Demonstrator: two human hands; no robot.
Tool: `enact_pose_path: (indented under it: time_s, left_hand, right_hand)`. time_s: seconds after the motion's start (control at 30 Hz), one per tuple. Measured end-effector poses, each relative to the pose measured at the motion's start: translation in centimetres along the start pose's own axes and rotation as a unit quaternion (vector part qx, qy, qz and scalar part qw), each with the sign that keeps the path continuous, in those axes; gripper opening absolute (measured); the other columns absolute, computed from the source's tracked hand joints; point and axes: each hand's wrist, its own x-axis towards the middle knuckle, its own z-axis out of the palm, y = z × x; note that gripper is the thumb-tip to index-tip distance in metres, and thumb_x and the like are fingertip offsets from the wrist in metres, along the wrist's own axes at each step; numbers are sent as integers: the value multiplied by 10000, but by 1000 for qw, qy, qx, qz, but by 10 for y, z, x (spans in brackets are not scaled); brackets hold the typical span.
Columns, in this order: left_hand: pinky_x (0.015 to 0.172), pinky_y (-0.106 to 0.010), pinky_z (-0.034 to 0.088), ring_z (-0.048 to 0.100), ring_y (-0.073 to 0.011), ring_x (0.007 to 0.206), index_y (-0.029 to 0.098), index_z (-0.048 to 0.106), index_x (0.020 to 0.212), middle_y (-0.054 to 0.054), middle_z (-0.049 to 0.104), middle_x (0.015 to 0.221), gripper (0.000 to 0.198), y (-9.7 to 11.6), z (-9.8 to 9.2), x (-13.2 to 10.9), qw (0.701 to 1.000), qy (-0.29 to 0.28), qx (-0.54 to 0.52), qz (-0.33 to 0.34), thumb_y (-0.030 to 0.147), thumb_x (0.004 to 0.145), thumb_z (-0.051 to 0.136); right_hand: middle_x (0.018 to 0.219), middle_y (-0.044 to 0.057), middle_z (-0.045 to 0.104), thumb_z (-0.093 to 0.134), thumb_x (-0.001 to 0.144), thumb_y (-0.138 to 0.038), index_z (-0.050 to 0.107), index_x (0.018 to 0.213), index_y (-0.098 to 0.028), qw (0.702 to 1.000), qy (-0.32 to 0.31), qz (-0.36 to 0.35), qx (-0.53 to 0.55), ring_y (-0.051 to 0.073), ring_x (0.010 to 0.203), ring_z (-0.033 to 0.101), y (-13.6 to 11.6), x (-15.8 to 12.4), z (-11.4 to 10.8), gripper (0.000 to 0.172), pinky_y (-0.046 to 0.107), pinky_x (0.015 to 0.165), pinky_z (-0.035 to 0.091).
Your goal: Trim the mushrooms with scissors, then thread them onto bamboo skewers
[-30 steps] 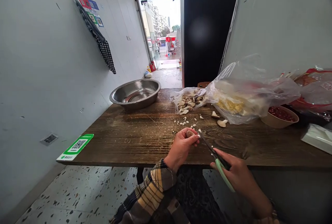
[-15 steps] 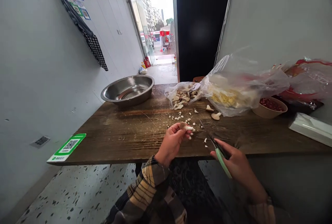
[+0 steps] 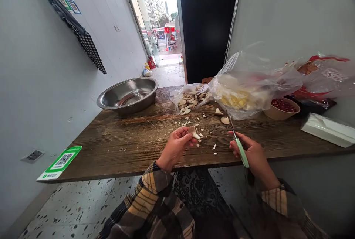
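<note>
Left hand (image 3: 176,144) pinched mushroom (image 3: 195,133) by cap above tabletop (image 3: 130,141), stem toward four o'clock, presumably for exposure; right hand (image 3: 253,154) gripped scissors (image 3: 242,152), blades toward eleven o'clock, apparently for clearance.

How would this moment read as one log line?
left hand: holds mushroom; right hand: grips green-handled cutting tool, apart from mushroom; wooden table: white scraps, bagged mushrooms, metal basin

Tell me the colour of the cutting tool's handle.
The handle shows pale green, best seen in the head view, the only one.
</note>
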Motion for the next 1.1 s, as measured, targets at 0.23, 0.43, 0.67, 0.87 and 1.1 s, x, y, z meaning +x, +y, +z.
enact_pose_path:
  time_s: [0.23, 0.43, 0.67, 0.87, 1.1]
  left_hand:
    - [617, -229, 496, 621, -113, 638, 131, 633, 859, -25, 668, 723, 306, -5, 14, 2, 999, 9, -39, -7, 261, 644, 806]
    - [539, -185, 465, 598, -86, 588, 129, 630, 824, -11, 650, 698, 264, -5, 10, 10, 1000, 11, -26, 9, 257, 658, 791]
    - [546, -196, 489, 615, -99, 562, 112, 589, 774, -17, 634, 642, 273, 5, 6, 63, 998, -30, 0, -50, 186, 617, 801]
    - [716, -241, 515, 642, -115, 695, 130, 568, 871, -20, 648, 728, 313, 29, -1, 125, 996, 74, -3, 45, 112, 629, 766]
    - [822, -315, 474, 619, -187, 859, 145, 671, 905, -52, 660, 828, 295, 14, 4, 153, 972, 96, 186, 108, 122, 614, 716]
  right_hand:
    - [920, 80, 758, 731, 688, -478, 688, 1165, -215, 979, -33, -77, -183, 281, 841, 695, -9, -15, -6, 546, 412, 782, 542]
    - [964, 80, 753, 746, 683, -467, 692, 1150, -220, 981, -9, -75, -179, 296, 921, 680, -10, -12, -12, 531, 418, 828, 525]
    - [678, -15, 650, 773, 672, -459, 656, 1112, -209, 980, 70, 14, 186, 104, 528, 539, -4, 20, -7, 519, 220, 453, 426]
    - [689, -17, 628, 759, 701, -456, 645, 1058, -213, 957, 97, 0, 274, 103, 527, 533, 12, 34, -8, 446, 226, 460, 445]
    - [702, -17, 624, 712, 748, -474, 617, 1098, -217, 966, 86, -9, 242, 111, 540, 539, 11, 30, -8, 445, 232, 472, 449]
